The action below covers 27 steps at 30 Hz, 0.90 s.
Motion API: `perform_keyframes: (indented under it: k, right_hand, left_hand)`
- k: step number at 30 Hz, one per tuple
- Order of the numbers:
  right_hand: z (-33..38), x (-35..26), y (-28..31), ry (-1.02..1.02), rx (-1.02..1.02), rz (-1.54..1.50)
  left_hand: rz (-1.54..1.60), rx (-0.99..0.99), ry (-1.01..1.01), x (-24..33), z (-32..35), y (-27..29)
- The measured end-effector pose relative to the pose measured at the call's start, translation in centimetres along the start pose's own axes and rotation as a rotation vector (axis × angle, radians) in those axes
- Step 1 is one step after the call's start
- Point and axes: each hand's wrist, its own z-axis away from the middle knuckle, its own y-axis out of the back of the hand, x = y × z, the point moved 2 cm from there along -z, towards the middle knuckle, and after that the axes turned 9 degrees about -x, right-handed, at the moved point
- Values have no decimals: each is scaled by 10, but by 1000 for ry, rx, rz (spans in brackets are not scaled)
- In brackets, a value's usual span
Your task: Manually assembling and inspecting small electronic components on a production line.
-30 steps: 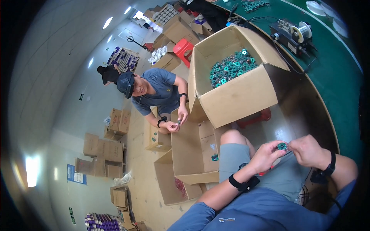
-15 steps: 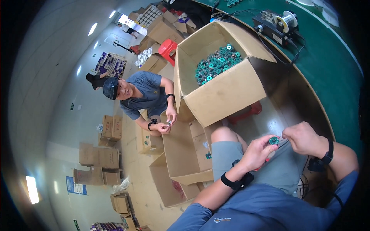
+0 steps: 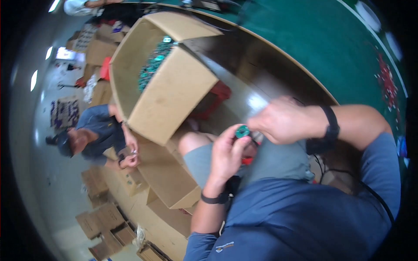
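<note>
Both hands' grip—left hand (image 3: pixel 228 154), right hand (image 3: pixel 283 122)—one green ring (image 3: pixel 242 131).

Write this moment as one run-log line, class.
left hand: pinches small green ring | right hand: touching ring | open cardboard box: ahead, holds green parts

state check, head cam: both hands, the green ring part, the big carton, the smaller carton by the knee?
left hand: closed on the green ring part, fingertips pinching it
right hand: fisted, touching the ring from the right
big carton: open, flaps up, green parts inside
smaller carton: open, contents hidden
</note>
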Motion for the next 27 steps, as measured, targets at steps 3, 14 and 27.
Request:
perform_keyframes:
  k: [3,14,27]
  right_hand:
    - [-4,13,-5,-6,-11,73]
    - [5,13,-5,72,79,-49]
    - [-1,17,-1,65,132,-73]
  left_hand:
    - [-263,21,-122,4,2,-1]
    - [-222,137,-195,-2,2,-3]
    - [-305,156,-232,4,-1,-2]
